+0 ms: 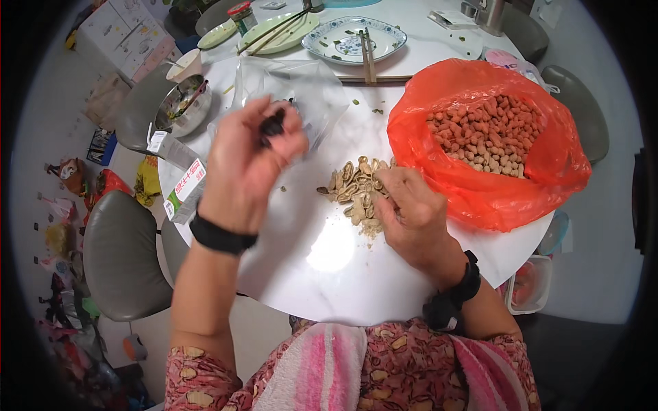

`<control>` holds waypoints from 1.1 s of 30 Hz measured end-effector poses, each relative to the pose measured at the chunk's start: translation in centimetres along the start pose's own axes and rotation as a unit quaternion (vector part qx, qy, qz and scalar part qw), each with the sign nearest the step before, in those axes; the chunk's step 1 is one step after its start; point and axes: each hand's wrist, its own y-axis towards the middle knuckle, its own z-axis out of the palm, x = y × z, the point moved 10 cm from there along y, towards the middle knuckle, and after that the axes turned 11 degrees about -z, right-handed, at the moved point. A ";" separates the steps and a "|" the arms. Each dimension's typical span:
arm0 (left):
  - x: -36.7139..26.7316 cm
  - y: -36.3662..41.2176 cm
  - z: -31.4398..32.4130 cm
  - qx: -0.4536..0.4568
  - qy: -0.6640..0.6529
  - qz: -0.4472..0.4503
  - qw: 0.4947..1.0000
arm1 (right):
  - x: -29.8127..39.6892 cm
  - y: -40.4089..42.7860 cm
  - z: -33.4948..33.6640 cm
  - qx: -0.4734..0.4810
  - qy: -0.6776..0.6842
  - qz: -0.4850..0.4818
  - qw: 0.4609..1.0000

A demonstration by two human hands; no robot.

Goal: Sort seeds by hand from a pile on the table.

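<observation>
My left hand point(252, 154) is raised over the table, its fingers curled around several dark kernels point(272, 126), probably peanut kernels; motion blurs them. Just beyond it lies a clear plastic bag point(321, 92), partly hidden by the hand, with some dark pieces showing inside. At the right edge of a heap of cracked peanut shells point(354, 187) is my right hand point(411, 210), thumb and fingers bent close together. Whether a shell is between those fingers is hidden. To its right, a red plastic bag point(488, 200) stands open, full of unshelled peanuts point(488, 123).
A drink carton point(187, 192) and a steel bowl point(193, 113) stand at the left. Farther back are a blue-patterned dish point(354, 43) with chopsticks point(368, 56), a green plate point(280, 33) and a jar point(242, 18). Grey chairs point(123, 257) surround the white table point(318, 287).
</observation>
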 end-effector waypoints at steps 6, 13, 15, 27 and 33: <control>-7.3 0.4 -1.7 -0.230 0.226 0.153 0.934 | 1.6 0.6 -0.6 0.004 0.012 -0.053 0.998; -5.6 -0.8 3.1 -0.050 0.278 0.204 0.937 | 3.0 0.4 -2.7 -0.037 0.071 -0.105 0.991; -3.1 -2.4 5.1 -0.004 0.291 0.206 0.934 | 2.6 0.6 -4.4 -0.044 0.081 -0.066 0.994; 10.3 -1.9 2.9 0.001 0.257 0.048 0.965 | -15.5 -1.3 -16.5 0.036 -0.212 0.243 0.946; 11.4 -1.6 1.5 -0.007 0.247 0.045 0.968 | -16.4 0.7 -13.4 0.146 -0.328 0.203 0.911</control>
